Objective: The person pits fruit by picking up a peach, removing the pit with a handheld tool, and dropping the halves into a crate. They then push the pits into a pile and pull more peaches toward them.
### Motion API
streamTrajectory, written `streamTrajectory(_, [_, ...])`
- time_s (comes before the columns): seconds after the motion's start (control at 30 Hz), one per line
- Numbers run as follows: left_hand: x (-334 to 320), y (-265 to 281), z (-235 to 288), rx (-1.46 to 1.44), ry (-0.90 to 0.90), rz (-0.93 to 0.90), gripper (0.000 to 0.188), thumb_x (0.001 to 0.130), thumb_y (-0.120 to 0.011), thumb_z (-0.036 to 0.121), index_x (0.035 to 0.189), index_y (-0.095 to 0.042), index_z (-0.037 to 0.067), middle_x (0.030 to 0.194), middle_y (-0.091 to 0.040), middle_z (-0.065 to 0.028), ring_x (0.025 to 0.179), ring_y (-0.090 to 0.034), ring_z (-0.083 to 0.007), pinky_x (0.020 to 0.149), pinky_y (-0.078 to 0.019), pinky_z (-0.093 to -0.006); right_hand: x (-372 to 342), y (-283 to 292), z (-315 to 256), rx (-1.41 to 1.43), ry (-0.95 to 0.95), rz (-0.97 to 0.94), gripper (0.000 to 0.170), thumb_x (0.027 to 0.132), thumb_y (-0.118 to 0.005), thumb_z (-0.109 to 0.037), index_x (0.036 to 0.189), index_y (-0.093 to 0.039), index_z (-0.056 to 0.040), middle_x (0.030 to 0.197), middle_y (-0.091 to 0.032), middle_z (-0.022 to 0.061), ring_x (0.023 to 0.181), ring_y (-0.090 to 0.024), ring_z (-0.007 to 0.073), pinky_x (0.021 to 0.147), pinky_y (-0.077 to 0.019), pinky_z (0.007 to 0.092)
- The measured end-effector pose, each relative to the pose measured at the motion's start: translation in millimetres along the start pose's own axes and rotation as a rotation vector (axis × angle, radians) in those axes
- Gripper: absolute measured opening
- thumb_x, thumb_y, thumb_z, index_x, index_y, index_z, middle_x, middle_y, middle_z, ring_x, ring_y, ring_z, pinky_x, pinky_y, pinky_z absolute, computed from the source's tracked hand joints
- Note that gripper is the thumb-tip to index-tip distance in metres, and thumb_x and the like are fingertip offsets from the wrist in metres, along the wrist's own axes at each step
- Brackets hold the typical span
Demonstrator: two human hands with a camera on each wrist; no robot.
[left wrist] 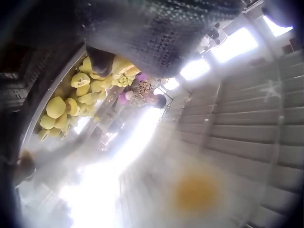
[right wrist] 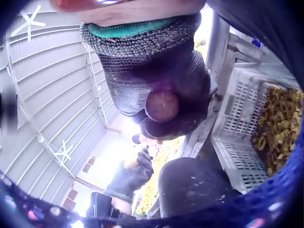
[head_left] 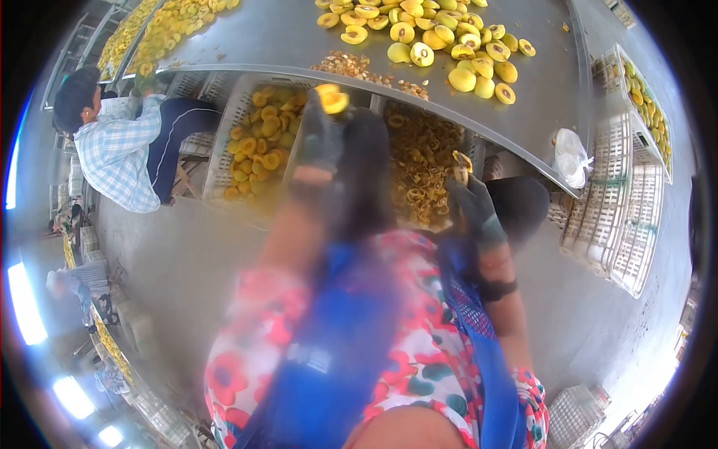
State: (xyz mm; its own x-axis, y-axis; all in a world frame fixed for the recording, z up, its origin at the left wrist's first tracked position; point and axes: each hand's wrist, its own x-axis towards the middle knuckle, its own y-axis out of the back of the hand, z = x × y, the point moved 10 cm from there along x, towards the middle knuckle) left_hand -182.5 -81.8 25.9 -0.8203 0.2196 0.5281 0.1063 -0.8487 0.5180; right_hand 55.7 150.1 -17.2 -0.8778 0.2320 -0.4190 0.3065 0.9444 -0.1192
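The gloved left hand [head_left: 319, 138] holds yellow fruit pieces [head_left: 331, 99] at its fingertips, above the gap between two crates. In the left wrist view the dark glove [left wrist: 159, 40] fills the top, and yellow fruit lies beyond it. Beside the crate of brown scraps [head_left: 422, 179], the gloved right hand [head_left: 476, 209] grips a small tool, with a browned fruit piece [head_left: 462, 159] at its upper end. The right wrist view shows the curled right hand [right wrist: 156, 80] around a round brown handle end [right wrist: 161, 105]; the left hand [right wrist: 130, 176] is farther off.
A metal table [head_left: 284, 37] bears halved yellow fruit [head_left: 482, 67], pits and a plastic bag [head_left: 571, 159]. Below its edge stands a crate of orange halves [head_left: 258, 142]. Stacked white crates [head_left: 617, 202] stand at right; a person in a checked shirt [head_left: 120, 150] sits at left.
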Motion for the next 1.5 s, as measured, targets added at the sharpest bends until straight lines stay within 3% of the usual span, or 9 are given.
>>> streamTrajectory(0.23, [12, 73, -211, -0.444, 0.936, 0.282, 0.054, 0.095, -0.039, 0.047, 0.123, -0.051, 0.004, 0.116, -0.055, -0.0153, 0.108, -0.051, -0.0261, 0.091, -0.0405, -0.0407, -18, 11, -17, -0.227, 0.141, 0.064, 0.021, 0.092, -0.054, -0.021, 0.081, -0.054, -0.0027, 0.053, -0.05, 0.0015, 0.04, -0.045, 0.0094, 0.038, -0.0349, 0.0239])
streamTrajectory(0.37, [23, 80, -271, -0.204, 0.975, 0.524, 0.053, 0.095, -0.038, 0.045, 0.126, -0.051, 0.004, 0.125, -0.053, -0.0172, 0.119, -0.048, -0.0302, 0.099, -0.0372, -0.0441, -9, 15, 10, 0.064, 0.048, 0.033, 0.021, 0.092, -0.053, -0.021, 0.08, -0.054, -0.0033, 0.053, -0.05, 0.0015, 0.04, -0.044, 0.0096, 0.038, -0.0347, 0.0239])
streamTrajectory(0.47, [88, 37, -173, 0.218, 0.154, 0.22, 0.061, 0.092, -0.043, 0.049, 0.131, -0.045, 0.002, 0.131, -0.048, -0.0235, 0.122, -0.044, -0.0383, 0.099, -0.0387, -0.0429, -9, 14, 7, 0.045, 0.037, 0.023, 0.022, 0.093, -0.053, -0.021, 0.08, -0.053, -0.0038, 0.053, -0.05, 0.0014, 0.04, -0.045, 0.0099, 0.038, -0.0356, 0.024])
streamTrajectory(0.6, [116, -83, -46, 0.061, 0.069, -0.281, 0.057, 0.085, -0.058, 0.04, 0.129, -0.048, 0.005, 0.133, -0.047, -0.0196, 0.122, -0.046, -0.037, 0.1, -0.0386, -0.0415, -10, 13, -22, -0.238, 0.382, 0.098, 0.021, 0.093, -0.053, -0.021, 0.08, -0.052, -0.0041, 0.054, -0.05, 0.0012, 0.041, -0.047, 0.0102, 0.037, -0.0369, 0.0249])
streamTrajectory(0.77, [122, -235, 5, 0.327, -0.302, -0.436, 0.058, 0.085, -0.056, 0.038, 0.132, -0.044, 0.007, 0.124, -0.055, -0.0212, 0.116, -0.052, -0.0347, 0.097, -0.0414, -0.0409, 17, 23, 25, 0.053, 0.023, 0.218, 0.02, 0.091, -0.054, -0.021, 0.082, -0.054, -0.0034, 0.057, -0.051, 0.0016, 0.042, -0.049, 0.0106, 0.036, -0.0371, 0.0267])
streamTrajectory(1.07, [104, -316, -4, 0.591, 0.034, -0.909, 0.063, 0.079, -0.061, 0.035, 0.13, -0.039, 0.005, 0.121, -0.056, -0.0223, 0.109, -0.057, -0.0351, 0.089, -0.0463, -0.0443, 15, 37, 51, -0.032, -0.1, 0.221, 0.019, 0.09, -0.055, -0.022, 0.088, -0.055, -0.0029, 0.059, -0.052, 0.002, 0.044, -0.05, 0.0113, 0.042, -0.0406, 0.0275])
streamTrajectory(1.27, [74, -280, 32, 0.008, 0.141, -0.943, 0.056, 0.076, -0.068, 0.036, 0.116, -0.052, 0.001, 0.107, -0.062, -0.018, 0.098, -0.062, -0.0256, 0.083, -0.0488, -0.0384, 22, 50, 14, -0.34, 0.6, 0.551, 0.016, 0.091, -0.057, -0.019, 0.094, -0.057, -0.0032, 0.059, -0.051, -0.0006, 0.046, -0.05, 0.0088, 0.042, -0.0412, 0.0264])
streamTrajectory(1.37, [36, -223, 86, -0.433, 0.336, -1.057, 0.05, 0.079, -0.068, 0.031, 0.115, -0.052, 0.0, 0.104, -0.063, -0.0132, 0.091, -0.061, -0.0198, 0.078, -0.0492, -0.0322, 43, 32, 57, -0.034, -0.049, 0.225, 0.015, 0.092, -0.056, -0.017, 0.096, -0.056, -0.0032, 0.059, -0.05, -0.0008, 0.044, -0.049, 0.0078, 0.04, -0.0395, 0.0243])
streamTrajectory(1.5, [2, -154, 124, -0.57, 0.527, -1.017, 0.046, 0.082, -0.065, 0.028, 0.116, -0.052, 0.0, 0.102, -0.061, -0.009, 0.089, -0.058, -0.0152, 0.077, -0.0474, -0.0262, 22, 4, 5, 0.17, -0.007, 0.153, 0.014, 0.092, -0.056, -0.017, 0.096, -0.054, -0.0032, 0.059, -0.049, -0.001, 0.042, -0.047, 0.0075, 0.038, -0.0381, 0.023])
